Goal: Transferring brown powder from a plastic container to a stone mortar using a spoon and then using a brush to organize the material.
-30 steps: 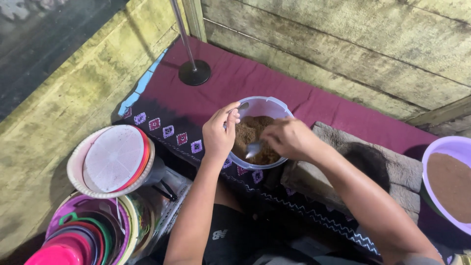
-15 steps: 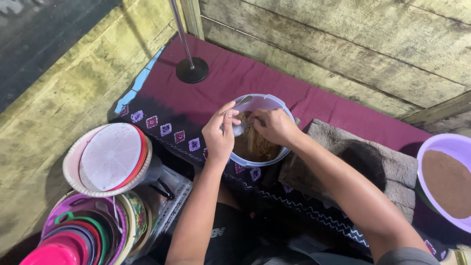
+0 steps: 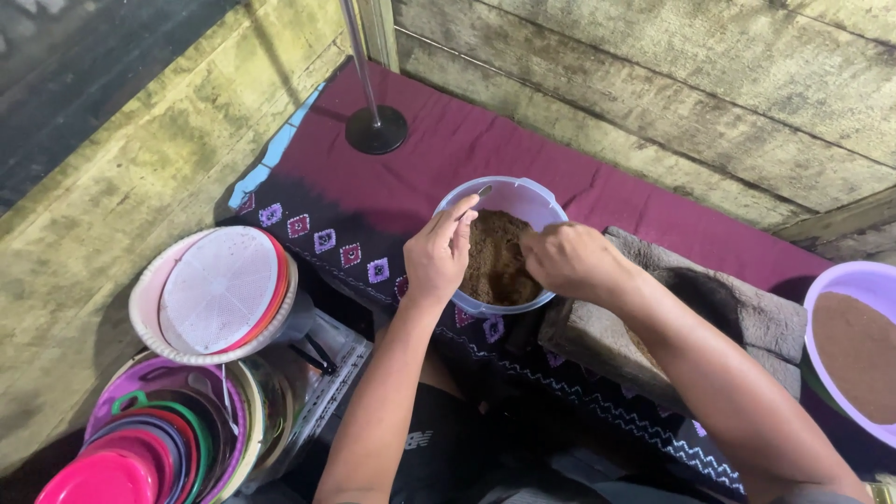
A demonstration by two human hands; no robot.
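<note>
- Left hand [image 3: 439, 254] grips my plastic bowl [image 3: 523, 198] by its rim, on the maroon cloth [image 3: 467, 149].
- Right hand [image 3: 569, 261] digs into the brown powder [image 3: 493, 261]; what it grasps, I cannot tell.
- Bowl seems light, thin-walled, powder loose: hold the rim.

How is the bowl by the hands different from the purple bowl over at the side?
The clear bowl sits between both hands, the left hand on its rim; the purple bowl at the right edge is untouched. The clear bowl's brown powder is heaped and lumpy, the purple bowl's lies flat and smooth. The clear bowl shows whole, the purple bowl is cut off. Both hold brown powder.
</note>
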